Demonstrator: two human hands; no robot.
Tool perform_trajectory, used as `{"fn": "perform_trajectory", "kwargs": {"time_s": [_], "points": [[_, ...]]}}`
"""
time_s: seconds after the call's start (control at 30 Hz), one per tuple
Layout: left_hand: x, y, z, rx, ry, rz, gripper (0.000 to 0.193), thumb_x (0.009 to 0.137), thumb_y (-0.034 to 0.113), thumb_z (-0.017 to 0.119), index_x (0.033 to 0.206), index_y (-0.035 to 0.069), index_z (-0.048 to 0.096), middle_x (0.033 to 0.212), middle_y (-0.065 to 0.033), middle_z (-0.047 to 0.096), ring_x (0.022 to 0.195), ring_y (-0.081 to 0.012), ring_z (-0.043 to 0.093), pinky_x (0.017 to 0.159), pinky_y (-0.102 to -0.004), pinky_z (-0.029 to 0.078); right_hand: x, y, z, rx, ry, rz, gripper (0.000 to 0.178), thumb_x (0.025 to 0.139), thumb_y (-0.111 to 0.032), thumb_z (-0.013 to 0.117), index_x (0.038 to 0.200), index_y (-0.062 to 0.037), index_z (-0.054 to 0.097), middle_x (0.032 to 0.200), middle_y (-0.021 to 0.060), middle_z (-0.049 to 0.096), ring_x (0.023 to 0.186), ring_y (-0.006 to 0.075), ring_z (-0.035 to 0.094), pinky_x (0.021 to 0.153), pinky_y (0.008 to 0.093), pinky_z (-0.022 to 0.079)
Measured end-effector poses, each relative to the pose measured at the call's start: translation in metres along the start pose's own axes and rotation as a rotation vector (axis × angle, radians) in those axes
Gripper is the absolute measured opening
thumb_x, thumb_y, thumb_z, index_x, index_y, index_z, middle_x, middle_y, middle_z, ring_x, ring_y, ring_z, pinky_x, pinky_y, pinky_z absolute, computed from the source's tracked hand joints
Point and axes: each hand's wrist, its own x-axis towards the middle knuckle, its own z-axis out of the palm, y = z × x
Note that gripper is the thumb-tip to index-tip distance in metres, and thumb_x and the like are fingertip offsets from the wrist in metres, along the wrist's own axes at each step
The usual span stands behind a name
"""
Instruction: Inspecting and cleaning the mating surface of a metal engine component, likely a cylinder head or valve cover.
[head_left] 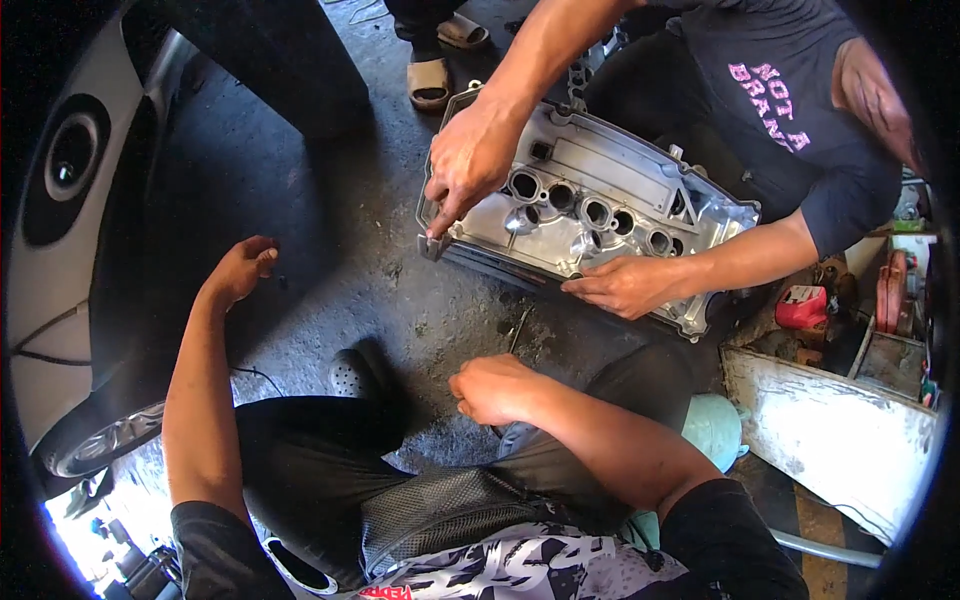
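Observation:
My left hand (243,272) hangs in the air at the left, above the dark floor. Its fingers are loosely bent and a little apart, with nothing visible in them. In front of my lap, my right hand (492,390) is closed. A thin rod (519,330) shows just beyond it; whether my fingers grip that rod is hidden. Farther off lies a silver cast-metal engine valve cover (640,180) with several round openings. A co-worker's hand (470,160) touches its left end, and their other hand (630,285) rests on its near edge.
On the left is a car's pale bumper (45,330) with a round lamp. A white metal box (820,430) at the right holds a red object (802,307) and other parts. A pale green container (712,430) stands by my right arm. Another person's sandalled foot (430,82) is at the back.

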Motion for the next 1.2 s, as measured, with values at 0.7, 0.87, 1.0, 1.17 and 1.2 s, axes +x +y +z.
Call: {"fn": "perform_trajectory", "kwargs": {"time_s": [0.7, 0.87, 1.0, 1.17, 1.2], "points": [[0.006, -0.004, 0.0, 0.009, 0.032, 0.046, 0.047, 0.105, 0.03, 0.06, 0.139, -0.001, 0.06, 0.118, -0.0123, 0.072, 0.095, -0.0214, 0.066, 0.094, -0.0375, 0.052, -0.006, -0.001, 0.008, -0.028, 0.03, 0.013, 0.023, 0.089, -0.027, 0.069, 0.103, -0.0078, 0.071, 0.104, 0.0147, 0.072, 0.101, 0.0381, 0.07, 0.084, 0.0509, 0.056], [0.01, -0.003, 0.002, -0.015, 0.023, 0.074, 0.047, 0.105, 0.03, 0.061, 0.139, -0.001, 0.06, 0.115, -0.0112, 0.071, 0.096, -0.0208, 0.066, 0.093, -0.0363, 0.052, -0.007, 0.0, 0.007, -0.013, 0.034, 0.01, 0.024, 0.09, -0.027, 0.069, 0.103, -0.0074, 0.071, 0.104, 0.0154, 0.071, 0.101, 0.0381, 0.07, 0.084, 0.0511, 0.056], [0.008, 0.006, 0.006, -0.04, 0.024, 0.024, 0.047, 0.105, 0.032, 0.061, 0.139, -0.002, 0.06, 0.115, -0.0107, 0.071, 0.097, -0.0209, 0.066, 0.093, -0.036, 0.052, -0.01, 0.003, 0.011, 0.017, 0.152, -0.023, 0.021, 0.084, -0.019, 0.067, 0.091, -0.0023, 0.077, 0.096, 0.0216, 0.075, 0.093, 0.0406, 0.073, 0.079, 0.051, 0.059], [0.008, 0.0, 0.004, -0.02, 0.039, 0.035, 0.048, 0.104, 0.034, 0.063, 0.137, -0.002, 0.061, 0.113, -0.0101, 0.071, 0.096, -0.0204, 0.065, 0.092, -0.0362, 0.052, -0.01, 0.001, 0.009, 0.021, 0.156, -0.023, 0.02, 0.084, -0.019, 0.067, 0.092, -0.0033, 0.078, 0.097, 0.021, 0.075, 0.093, 0.0403, 0.073, 0.079, 0.0508, 0.059], [0.009, 0.0, 0.005, -0.021, 0.036, 0.037, 0.048, 0.104, 0.034, 0.063, 0.137, -0.002, 0.061, 0.113, -0.0101, 0.071, 0.096, -0.0204, 0.065, 0.092, -0.0362, 0.052, -0.01, 0.002, 0.009, 0.013, 0.146, -0.015, 0.02, 0.084, -0.018, 0.067, 0.092, -0.0036, 0.078, 0.097, 0.0208, 0.075, 0.093, 0.0403, 0.073, 0.079, 0.0508, 0.059]]}}
